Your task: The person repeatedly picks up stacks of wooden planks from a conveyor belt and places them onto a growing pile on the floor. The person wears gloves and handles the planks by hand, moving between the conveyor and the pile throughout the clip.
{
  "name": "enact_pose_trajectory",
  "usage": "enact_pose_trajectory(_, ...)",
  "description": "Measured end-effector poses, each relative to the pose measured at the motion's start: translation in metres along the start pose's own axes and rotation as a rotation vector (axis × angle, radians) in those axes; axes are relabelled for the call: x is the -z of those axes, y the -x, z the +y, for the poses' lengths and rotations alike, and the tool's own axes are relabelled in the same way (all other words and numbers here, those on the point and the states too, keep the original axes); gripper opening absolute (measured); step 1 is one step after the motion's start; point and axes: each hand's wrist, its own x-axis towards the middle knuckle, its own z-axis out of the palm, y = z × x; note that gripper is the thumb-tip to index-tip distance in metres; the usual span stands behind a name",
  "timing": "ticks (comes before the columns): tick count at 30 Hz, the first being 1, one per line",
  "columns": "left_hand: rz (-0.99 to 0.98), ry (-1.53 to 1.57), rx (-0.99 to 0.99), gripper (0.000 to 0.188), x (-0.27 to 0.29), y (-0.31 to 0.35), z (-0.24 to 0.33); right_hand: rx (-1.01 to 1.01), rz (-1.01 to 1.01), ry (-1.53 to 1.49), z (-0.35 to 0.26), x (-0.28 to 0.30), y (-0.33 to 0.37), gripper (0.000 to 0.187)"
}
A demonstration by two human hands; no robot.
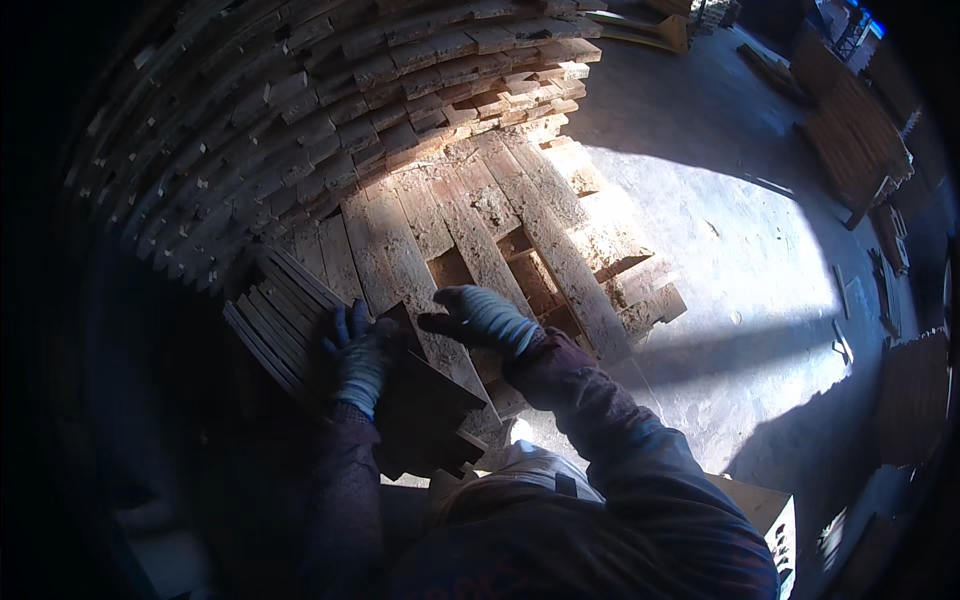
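Both my hands wear light knitted gloves with dark palms and fingers. My left hand [360, 365] rests in shadow at the edge of a stack of thin wooden slats [280, 315], its fingers spread. Just to its right lie dark, shaded boards [425, 410] with stepped ends. My right hand [478, 315] hovers above a pallet-like platform of planks [390, 250], thumb and fingers apart and nothing between them. Deep shadow hides part of the left palm and what touches it.
A tall stack of wooden boards [400, 90] with uneven ends rises behind the platform. Wood chips and dust cover the planks, with gaps between them. Sunlit concrete floor [740, 240] stretches right, with thin strips [843, 340] on it. Brown panels [855, 140] stand at far right.
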Motion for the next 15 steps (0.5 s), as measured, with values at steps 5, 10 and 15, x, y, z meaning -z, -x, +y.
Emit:
enact_pose_trajectory(5, 0.150, 0.428, -0.088, 0.024, 0.012, -0.007, 0.032, -0.644, 0.505, 0.587, 0.130, 0.077, 0.079, 0.098)
enact_pose_trajectory(10, 0.192, 0.422, -0.129, 0.020, 0.015, -0.003, 0.027, -0.561, 0.415, 0.419, 0.131, 0.072, 0.114, 0.102)
enact_pose_trajectory(15, 0.126, 0.671, -0.035, 0.020, -0.016, -0.006, 0.011, -0.620, 0.301, 0.180, 0.054, 0.036, 0.113, 0.104)
